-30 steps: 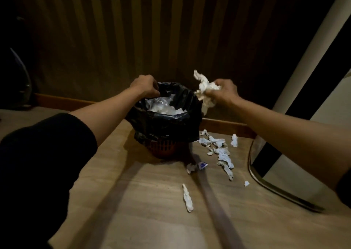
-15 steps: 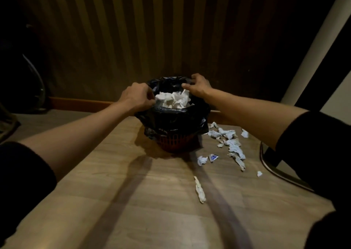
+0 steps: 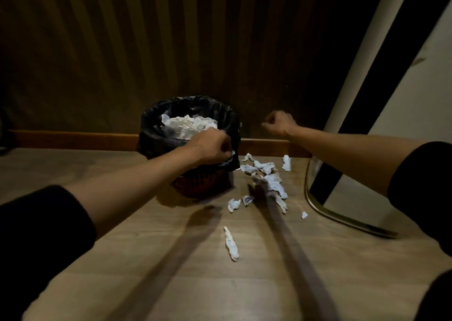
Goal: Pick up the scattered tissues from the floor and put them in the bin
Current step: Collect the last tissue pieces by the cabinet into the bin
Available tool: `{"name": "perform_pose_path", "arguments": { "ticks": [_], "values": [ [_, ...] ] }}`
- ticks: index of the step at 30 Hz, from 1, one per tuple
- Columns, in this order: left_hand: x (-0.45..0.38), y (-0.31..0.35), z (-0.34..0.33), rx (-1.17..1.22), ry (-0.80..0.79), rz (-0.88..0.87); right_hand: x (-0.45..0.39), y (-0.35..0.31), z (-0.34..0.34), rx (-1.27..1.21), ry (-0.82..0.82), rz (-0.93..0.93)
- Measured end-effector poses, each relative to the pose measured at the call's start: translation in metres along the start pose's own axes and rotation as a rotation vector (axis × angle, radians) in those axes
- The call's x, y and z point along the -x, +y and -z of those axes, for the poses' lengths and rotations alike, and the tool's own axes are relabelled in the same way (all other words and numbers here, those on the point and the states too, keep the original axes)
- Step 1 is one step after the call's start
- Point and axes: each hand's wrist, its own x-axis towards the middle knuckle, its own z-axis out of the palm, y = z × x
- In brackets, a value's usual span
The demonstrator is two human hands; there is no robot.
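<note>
A small red basket bin (image 3: 200,186) lined with a black bag (image 3: 156,134) stands on the wooden floor by the wall, filled with white tissues (image 3: 188,125). My left hand (image 3: 211,145) grips the bag's near right rim. My right hand (image 3: 280,125) hovers to the right of the bin, fingers curled, holding nothing visible. Several crumpled tissues (image 3: 269,178) lie on the floor right of the bin. One long twisted tissue (image 3: 231,243) lies nearer to me, and a small scrap (image 3: 304,215) sits by the mirror.
A striped wooden wall with a skirting board (image 3: 73,139) runs behind the bin. A mirror with a gold frame (image 3: 318,208) leans at the right. A small blue-printed wrapper (image 3: 247,199) lies among the tissues.
My right hand dropped its tissue into the bin, then drew away to the right, empty. My left hand shifted along the bag's rim from the left side to the near right.
</note>
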Motion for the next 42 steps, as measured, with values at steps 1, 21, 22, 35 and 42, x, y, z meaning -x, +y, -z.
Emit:
{"name": "perform_pose_path", "arguments": {
  "ticks": [1,21,22,35,42],
  "values": [
    [-0.004,0.008,-0.010,-0.006,-0.048,-0.012,0.003,0.014,0.001,0.059,-0.043,-0.022],
    [-0.127,0.025,-0.203,0.087,-0.322,0.108,-0.042,0.174,-0.095,0.263,-0.362,-0.310],
    [-0.134,0.024,-0.211,0.121,-0.311,0.136,-0.047,0.182,-0.100,0.208,-0.344,-0.359],
    [-0.195,0.021,-0.287,0.173,-0.291,0.242,-0.081,0.232,-0.145,0.198,-0.286,-0.336],
    [-0.180,0.014,-0.312,0.181,-0.426,0.241,-0.088,0.246,-0.156,0.129,-0.256,-0.463]
  ]
}}
